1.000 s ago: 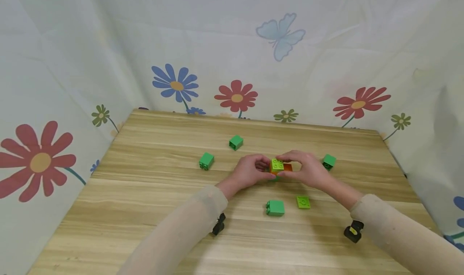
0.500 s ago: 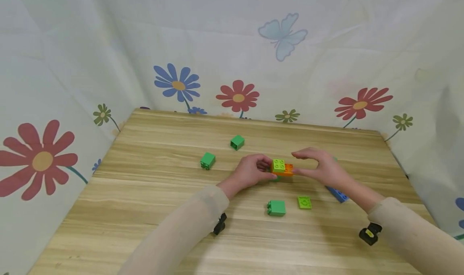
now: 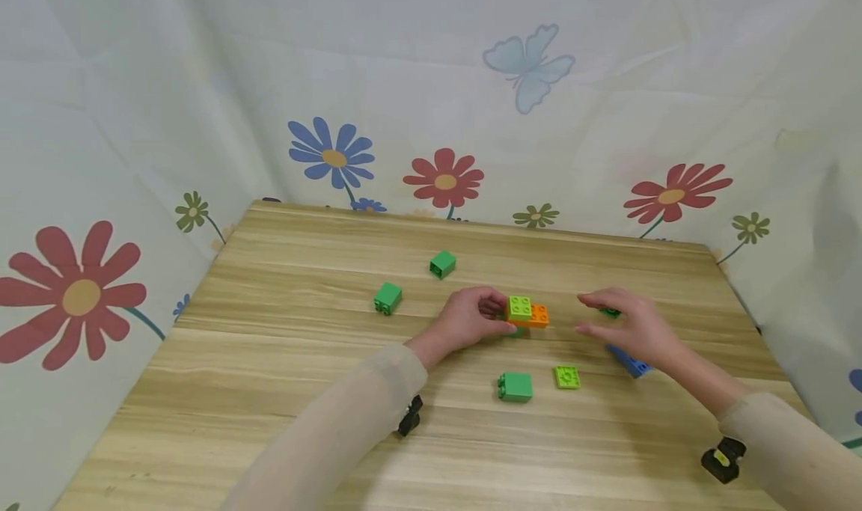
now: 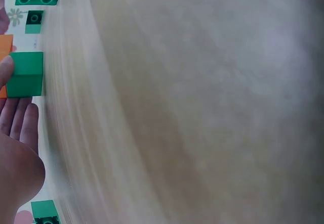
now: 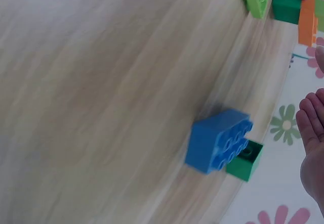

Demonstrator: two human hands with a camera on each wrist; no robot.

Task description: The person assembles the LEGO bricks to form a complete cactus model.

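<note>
My left hand [image 3: 465,318] pinches a small stack of toy building bricks between thumb and fingers. At its bottom is a green brick [image 4: 25,77], with an orange brick [image 3: 539,316] across it. A square lime brick [image 3: 519,306] sits on the orange one's left part, leaving studs bare at right. Apart from the stack, my right hand [image 3: 633,324] hovers with thumb and fingers spread, holding nothing. Close to it lie a blue studded brick [image 5: 217,140] and a green brick [image 5: 245,161], both partly covered by that hand in the head view.
On the wooden table [image 3: 303,391], a thin lime square plate [image 3: 567,377] lies beside a green brick [image 3: 515,387] nearer the front. Two more green bricks lie farther left, one [image 3: 387,299] close to the left hand and another [image 3: 442,265] behind. A flowered cloth [image 3: 377,62] hangs behind.
My right hand has let go of the stack and moved right, its fingers spreading. The blue brick has come into view under it. The left hand stays on the stack.
</note>
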